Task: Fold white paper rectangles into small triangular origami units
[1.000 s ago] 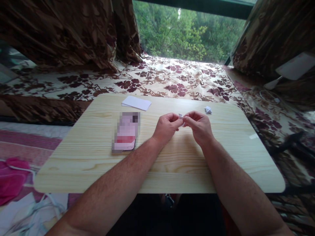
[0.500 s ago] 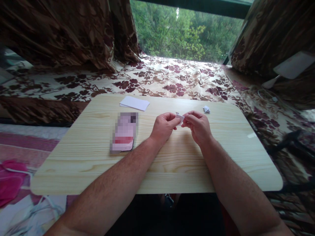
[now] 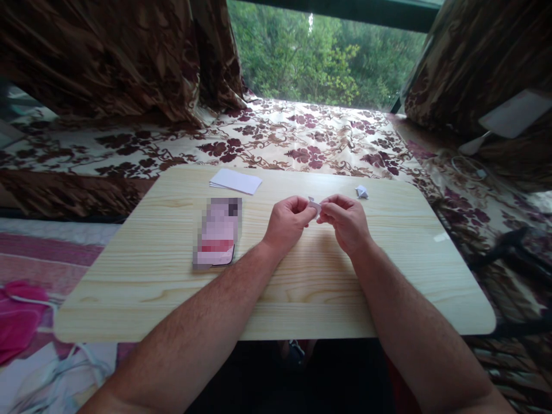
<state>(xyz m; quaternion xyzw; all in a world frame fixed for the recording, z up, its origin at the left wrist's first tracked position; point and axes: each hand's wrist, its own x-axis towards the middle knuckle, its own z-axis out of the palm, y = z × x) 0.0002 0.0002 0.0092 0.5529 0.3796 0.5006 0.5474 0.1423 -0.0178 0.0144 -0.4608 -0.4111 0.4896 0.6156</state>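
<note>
A small folded piece of white paper [image 3: 314, 204] is pinched between my two hands, just above the middle of the table. My left hand [image 3: 288, 218] is closed on its left side, thumb on top. On the other side, my right hand [image 3: 346, 221] grips the paper's right edge between thumb and fingers. Fingers cover much of the piece, so its full shape cannot be made out. Beyond my right hand lies a small folded white paper shape [image 3: 361, 192]. To the far left of my hands is a stack of white paper strips [image 3: 236, 181].
A phone [image 3: 218, 233], partly pixelated, lies left of my left forearm on the wooden table [image 3: 142, 276]. Behind the table spreads a floral cloth [image 3: 302, 135] below a window. A white lamp [image 3: 515, 114] stands at the right, and cables [image 3: 81, 368] lie lower left.
My right fingers have shifted slightly on the folded paper, and the paper is tilted a little differently. Everything else stays in place.
</note>
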